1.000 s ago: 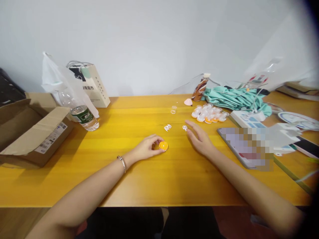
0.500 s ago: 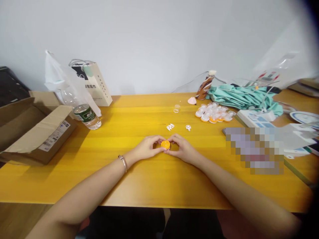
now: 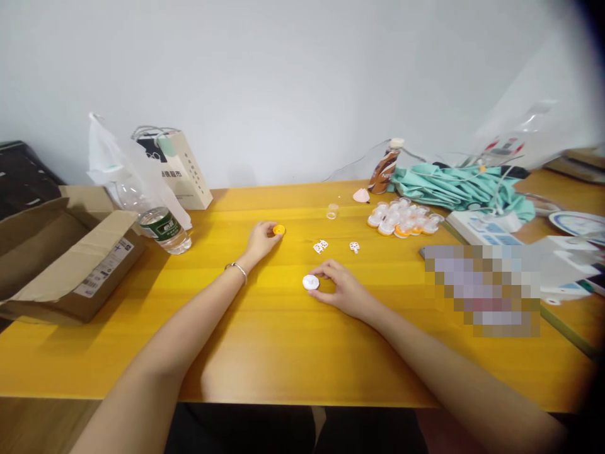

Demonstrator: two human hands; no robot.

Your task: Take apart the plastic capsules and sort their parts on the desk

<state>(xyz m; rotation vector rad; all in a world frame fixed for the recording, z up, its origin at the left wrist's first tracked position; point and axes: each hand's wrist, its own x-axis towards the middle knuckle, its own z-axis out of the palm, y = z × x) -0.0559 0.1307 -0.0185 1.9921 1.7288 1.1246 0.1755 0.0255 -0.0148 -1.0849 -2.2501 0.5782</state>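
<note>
My left hand (image 3: 263, 241) is closed on a small round orange disc (image 3: 279, 231), gripped at its edge over the middle of the table. Closer to me, my right hand (image 3: 338, 284) pinches a round white disc (image 3: 311, 282) between thumb and fingers. Beyond the right hand lie small white cut-out pieces (image 3: 320, 246) and another such piece (image 3: 354, 247). A small clear ring-shaped cup (image 3: 332, 211) stands farther back. Several clear-topped round pieces with orange and white bases (image 3: 403, 217) are clustered to the right.
An open cardboard box (image 3: 89, 265) and a large water bottle (image 3: 165, 228) stand left, by a paper bag (image 3: 189, 170). At the back right are a brown drink bottle (image 3: 385, 169), a pink cone (image 3: 362, 195) and teal fabric (image 3: 449, 186). A pixelated item (image 3: 477, 290) lies right.
The orange disc has come away from the white disc. My left hand has carried it forward and left; my right hand stays near its place with the white disc.
</note>
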